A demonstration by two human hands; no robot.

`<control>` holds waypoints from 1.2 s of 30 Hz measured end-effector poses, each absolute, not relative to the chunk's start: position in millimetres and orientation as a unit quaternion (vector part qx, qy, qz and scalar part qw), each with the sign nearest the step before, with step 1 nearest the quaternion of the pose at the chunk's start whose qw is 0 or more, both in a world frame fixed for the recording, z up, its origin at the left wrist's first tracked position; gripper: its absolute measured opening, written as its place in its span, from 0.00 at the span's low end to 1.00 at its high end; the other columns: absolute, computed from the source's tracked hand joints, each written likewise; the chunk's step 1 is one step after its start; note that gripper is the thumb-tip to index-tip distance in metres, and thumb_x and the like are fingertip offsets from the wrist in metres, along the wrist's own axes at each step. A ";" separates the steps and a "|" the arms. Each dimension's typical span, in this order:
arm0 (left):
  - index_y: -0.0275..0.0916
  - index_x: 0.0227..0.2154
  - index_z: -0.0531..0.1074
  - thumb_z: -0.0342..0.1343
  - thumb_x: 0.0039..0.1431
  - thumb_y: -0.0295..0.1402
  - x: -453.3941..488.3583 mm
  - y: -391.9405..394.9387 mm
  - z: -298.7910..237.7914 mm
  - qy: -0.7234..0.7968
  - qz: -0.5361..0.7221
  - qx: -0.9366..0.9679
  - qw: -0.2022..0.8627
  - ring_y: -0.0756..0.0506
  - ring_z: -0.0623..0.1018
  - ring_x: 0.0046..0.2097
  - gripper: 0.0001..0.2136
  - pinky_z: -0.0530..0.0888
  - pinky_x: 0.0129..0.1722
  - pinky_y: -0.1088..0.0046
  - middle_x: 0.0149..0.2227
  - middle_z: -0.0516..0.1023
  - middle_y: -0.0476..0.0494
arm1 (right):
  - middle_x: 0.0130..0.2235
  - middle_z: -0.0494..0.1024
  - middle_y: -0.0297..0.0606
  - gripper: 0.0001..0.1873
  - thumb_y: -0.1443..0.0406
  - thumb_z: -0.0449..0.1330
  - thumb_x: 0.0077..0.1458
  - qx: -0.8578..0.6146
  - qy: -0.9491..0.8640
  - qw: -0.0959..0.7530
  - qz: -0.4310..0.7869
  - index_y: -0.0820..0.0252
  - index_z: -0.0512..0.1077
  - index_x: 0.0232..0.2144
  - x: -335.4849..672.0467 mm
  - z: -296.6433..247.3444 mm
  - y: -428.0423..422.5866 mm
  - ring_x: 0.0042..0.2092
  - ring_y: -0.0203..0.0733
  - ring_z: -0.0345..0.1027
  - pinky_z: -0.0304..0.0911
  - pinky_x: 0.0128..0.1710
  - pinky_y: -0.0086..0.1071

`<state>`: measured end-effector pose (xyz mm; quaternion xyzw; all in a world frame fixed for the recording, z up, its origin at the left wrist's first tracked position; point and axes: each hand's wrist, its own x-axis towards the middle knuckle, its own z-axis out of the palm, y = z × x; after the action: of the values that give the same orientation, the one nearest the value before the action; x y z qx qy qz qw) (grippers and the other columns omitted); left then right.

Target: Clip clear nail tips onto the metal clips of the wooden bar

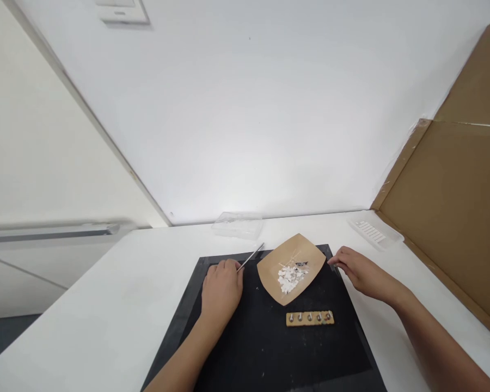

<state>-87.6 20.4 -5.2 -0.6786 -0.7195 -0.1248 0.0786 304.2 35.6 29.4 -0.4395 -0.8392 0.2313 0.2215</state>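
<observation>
Under your hands the black mat point(249, 348) is lying flat, with the cardboard tray point(270, 268) sitting over its far edge. Your left hand point(222, 288), left of the tray, is gripping a thin metal tool point(251, 257). Your right hand point(357, 272) is hovering by the tray's right corner, fingers curling; whether they are touching or pinching anything, I cannot tell. Nearer you, a wooden strip point(305, 320) is bearing metal pegs point(309, 316). You are apparently positioning tool and tray; moving on calls for keeping the loose white scraps point(291, 277) inside.
</observation>
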 end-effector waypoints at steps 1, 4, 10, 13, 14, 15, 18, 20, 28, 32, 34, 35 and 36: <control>0.36 0.40 0.75 0.46 0.74 0.36 -85.7 19.9 -3.2 -0.723 -0.142 -0.671 0.084 0.36 0.79 0.41 0.14 0.73 0.40 0.62 0.39 0.80 0.36 | 0.47 0.77 0.43 0.17 0.63 0.47 0.75 -0.440 -0.840 0.219 0.231 0.52 0.77 0.50 303.6 30.3 35.9 0.46 0.47 0.75 0.73 0.50 0.45; 0.39 0.42 0.71 0.44 0.77 0.39 -78.5 17.4 2.6 -0.692 -0.240 -0.672 0.108 0.39 0.80 0.39 0.14 0.72 0.34 0.65 0.41 0.78 0.38 | 0.46 0.76 0.42 0.18 0.64 0.46 0.75 -0.431 -0.847 0.217 0.223 0.52 0.76 0.46 299.2 33.9 35.7 0.44 0.46 0.74 0.73 0.47 0.43; 0.42 0.48 0.69 0.49 0.75 0.37 -61.9 9.5 2.6 -0.557 -0.374 -0.739 0.054 0.42 0.83 0.43 0.07 0.78 0.37 0.69 0.44 0.78 0.42 | 0.42 0.76 0.40 0.17 0.64 0.45 0.75 -0.421 -0.860 0.217 0.191 0.52 0.75 0.47 293.8 28.5 40.8 0.41 0.45 0.73 0.70 0.42 0.39; 0.44 0.55 0.68 0.47 0.74 0.32 -56.8 4.3 -0.7 -0.524 -0.355 -0.774 0.009 0.44 0.83 0.40 0.11 0.78 0.36 0.70 0.45 0.78 0.44 | 0.43 0.77 0.40 0.16 0.63 0.46 0.76 -0.437 -0.850 0.233 0.179 0.52 0.74 0.49 296.2 24.3 45.3 0.42 0.45 0.74 0.69 0.43 0.39; 0.45 0.56 0.68 0.46 0.74 0.30 -55.8 2.4 -1.0 -0.520 -0.338 -0.784 0.004 0.45 0.82 0.36 0.13 0.77 0.34 0.71 0.44 0.77 0.44 | 0.42 0.78 0.40 0.16 0.62 0.47 0.76 -0.442 -0.847 0.238 0.176 0.52 0.74 0.49 296.9 23.5 46.6 0.42 0.45 0.74 0.69 0.43 0.39; 0.45 0.57 0.69 0.44 0.73 0.28 -55.1 0.4 -0.5 -0.517 -0.318 -0.795 0.003 0.47 0.80 0.33 0.15 0.76 0.32 0.71 0.43 0.76 0.45 | 0.41 0.78 0.39 0.16 0.62 0.47 0.76 -0.446 -0.844 0.243 0.175 0.52 0.75 0.49 297.6 23.0 47.9 0.41 0.45 0.74 0.69 0.43 0.38; 0.44 0.56 0.71 0.43 0.73 0.28 -54.4 -5.9 5.6 -0.492 -0.260 -0.831 0.019 0.47 0.80 0.32 0.16 0.76 0.31 0.71 0.45 0.75 0.41 | 0.37 0.76 0.38 0.17 0.61 0.47 0.76 -0.443 -0.836 0.268 0.179 0.52 0.76 0.50 298.4 20.8 51.2 0.38 0.44 0.73 0.69 0.40 0.37; 0.43 0.55 0.73 0.45 0.73 0.31 -54.6 -9.5 12.0 -0.462 -0.234 -0.855 0.019 0.45 0.81 0.34 0.15 0.78 0.33 0.69 0.48 0.76 0.38 | 0.35 0.75 0.37 0.18 0.60 0.47 0.76 -0.435 -0.830 0.295 0.187 0.53 0.77 0.51 298.6 18.6 52.6 0.35 0.42 0.72 0.69 0.40 0.37; 0.46 0.45 0.81 0.59 0.67 0.48 -56.8 -11.1 19.9 -0.407 -0.150 -0.901 -0.025 0.44 0.80 0.34 0.14 0.78 0.34 0.68 0.49 0.76 0.38 | 0.36 0.77 0.37 0.19 0.57 0.48 0.76 -0.439 -0.807 0.344 0.193 0.52 0.79 0.49 296.3 19.0 48.2 0.33 0.41 0.72 0.70 0.38 0.37; 0.47 0.40 0.83 0.51 0.74 0.39 -57.7 -8.9 14.1 -0.387 -0.137 -0.911 0.031 0.46 0.79 0.32 0.14 0.75 0.33 0.71 0.48 0.77 0.38 | 0.36 0.78 0.38 0.18 0.56 0.50 0.76 -0.427 -0.817 0.339 0.189 0.51 0.80 0.49 294.7 21.4 47.3 0.36 0.43 0.73 0.70 0.39 0.36; 0.48 0.41 0.83 0.48 0.76 0.37 -57.9 -8.8 13.9 -0.383 -0.125 -0.914 0.046 0.46 0.79 0.32 0.16 0.74 0.33 0.71 0.49 0.78 0.39 | 0.36 0.80 0.38 0.18 0.56 0.51 0.75 -0.426 -0.819 0.331 0.196 0.51 0.80 0.49 295.1 21.0 48.0 0.38 0.43 0.75 0.70 0.41 0.36; 0.49 0.41 0.82 0.47 0.76 0.37 -57.9 -9.0 14.6 -0.384 -0.117 -0.915 0.045 0.46 0.79 0.33 0.16 0.73 0.33 0.71 0.50 0.78 0.40 | 0.36 0.81 0.38 0.17 0.56 0.52 0.75 -0.428 -0.817 0.329 0.201 0.51 0.81 0.49 295.5 20.6 48.4 0.38 0.43 0.75 0.70 0.41 0.35; 0.49 0.41 0.82 0.47 0.76 0.37 -57.9 -9.2 15.7 -0.387 -0.108 -0.915 0.042 0.45 0.79 0.33 0.16 0.72 0.33 0.71 0.50 0.79 0.40 | 0.36 0.81 0.37 0.17 0.56 0.53 0.75 -0.432 -0.815 0.328 0.206 0.51 0.81 0.49 295.9 20.1 48.6 0.38 0.43 0.76 0.70 0.41 0.35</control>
<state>-57.9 -9.2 15.7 -0.9147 -0.3871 -0.1079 0.0417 295.9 48.6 20.1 -0.4319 -0.8146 0.2063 0.3276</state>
